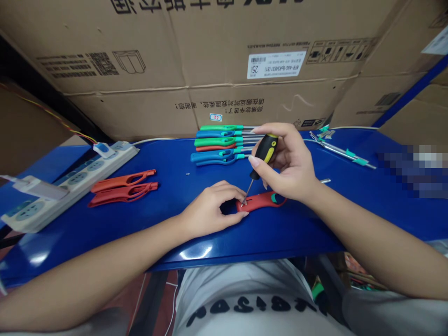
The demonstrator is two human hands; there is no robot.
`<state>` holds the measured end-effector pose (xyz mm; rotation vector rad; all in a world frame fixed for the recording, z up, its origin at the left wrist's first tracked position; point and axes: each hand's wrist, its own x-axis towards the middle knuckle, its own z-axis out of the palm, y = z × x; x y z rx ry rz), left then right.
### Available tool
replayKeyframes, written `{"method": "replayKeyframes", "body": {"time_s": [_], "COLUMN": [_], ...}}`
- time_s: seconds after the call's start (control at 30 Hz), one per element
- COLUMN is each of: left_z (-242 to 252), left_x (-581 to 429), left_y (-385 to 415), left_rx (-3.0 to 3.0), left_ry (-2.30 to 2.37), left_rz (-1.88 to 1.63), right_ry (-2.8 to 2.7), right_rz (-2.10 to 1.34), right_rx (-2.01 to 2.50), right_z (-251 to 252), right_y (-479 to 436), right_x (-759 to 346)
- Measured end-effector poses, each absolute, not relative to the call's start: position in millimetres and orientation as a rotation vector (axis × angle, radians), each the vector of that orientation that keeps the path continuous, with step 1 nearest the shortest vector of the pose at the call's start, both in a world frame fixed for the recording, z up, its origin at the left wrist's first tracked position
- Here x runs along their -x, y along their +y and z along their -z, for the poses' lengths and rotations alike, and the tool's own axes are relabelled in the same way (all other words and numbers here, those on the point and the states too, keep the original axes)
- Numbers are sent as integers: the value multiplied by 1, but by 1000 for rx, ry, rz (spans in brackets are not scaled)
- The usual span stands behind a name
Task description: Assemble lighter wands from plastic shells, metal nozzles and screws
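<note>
My right hand [294, 163] grips a screwdriver [267, 150] by its black and yellow handle, shaft slanting down. The screwdriver's tip meets the left end of a red long-nosed lighter [261, 201] lying flat on the blue table. A teal trigger shows in the lighter's opening, and my right hand partly covers its right side. Thumb and fingers of my left hand [213, 207] pinch that same left end. Small metal pieces [187, 174], probably screws, lie beyond my left hand.
Green, blue and red lighters [217, 142] lie in a row at the back. Red handle shells [124, 186] rest at left beside a white power strip [75, 179]. Metal tubes with teal parts [346, 151] lie at back right. A large cardboard box [217, 60] stands behind the table.
</note>
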<state>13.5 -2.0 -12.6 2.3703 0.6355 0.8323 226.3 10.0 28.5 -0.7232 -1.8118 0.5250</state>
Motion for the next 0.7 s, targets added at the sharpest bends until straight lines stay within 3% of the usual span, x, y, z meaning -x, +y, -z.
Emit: {"method": "replayKeyframes", "body": {"time_s": [0.43,0.7], "left_z": [13,14], "left_x": [-13,-14], "left_y": [-2,-3], "left_rx": [-2378,-2388], "left_ry": [671,690], "left_rz": [-798,-780], "right_ry": [-1952,-2134], "right_rz": [-398,-570], "right_rx": [682,611], "right_z": [-23,-33], "right_y": [7,7], "right_x": [-226,-229]}}
